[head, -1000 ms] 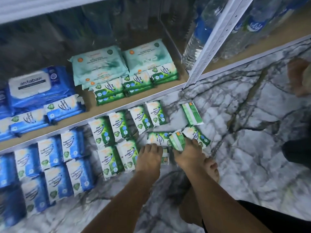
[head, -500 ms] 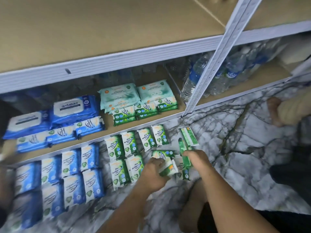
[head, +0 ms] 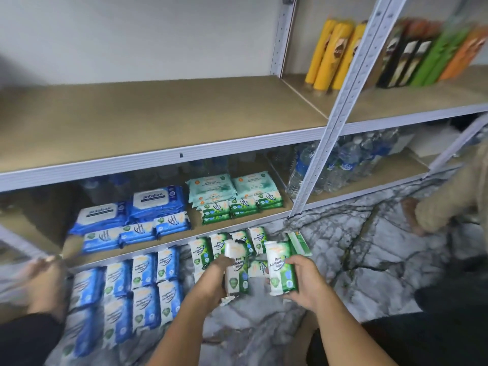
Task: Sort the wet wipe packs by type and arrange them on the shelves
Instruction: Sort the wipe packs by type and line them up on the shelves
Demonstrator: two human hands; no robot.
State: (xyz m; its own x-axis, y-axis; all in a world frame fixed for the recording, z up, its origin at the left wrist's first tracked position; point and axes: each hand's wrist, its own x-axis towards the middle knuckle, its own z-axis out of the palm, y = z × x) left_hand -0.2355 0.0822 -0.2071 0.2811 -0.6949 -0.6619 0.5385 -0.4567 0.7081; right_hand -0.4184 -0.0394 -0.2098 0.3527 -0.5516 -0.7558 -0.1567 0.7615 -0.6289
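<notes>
My left hand (head: 211, 278) grips a stack of green wet wipe packs (head: 237, 268), held upright above the floor. In my right hand (head: 303, 281) is a second stack of green packs (head: 280, 268). More green packs (head: 203, 252) lie on the marble floor (head: 356, 260) behind both hands. Rows of small blue packs (head: 144, 286) lie on the floor to the left. On the bottom shelf (head: 47, 233) sit large blue packs (head: 155, 204), small blue packs (head: 137, 233), pale teal packs (head: 229, 186) and green packs (head: 240, 207). The middle shelf (head: 158, 117) is bare.
Water bottles (head: 340, 165) fill the bottom shelf to the right of a white upright (head: 335, 112). Yellow, black, green and orange boxes (head: 396, 54) stand on the right middle shelf. Another person's hand (head: 45, 281) is at the left, and someone's foot (head: 412, 215) at the right.
Both hands have lifted green packs off the floor and hold them upright. The view tilted up, showing the bare middle shelf and the boxes beyond it.
</notes>
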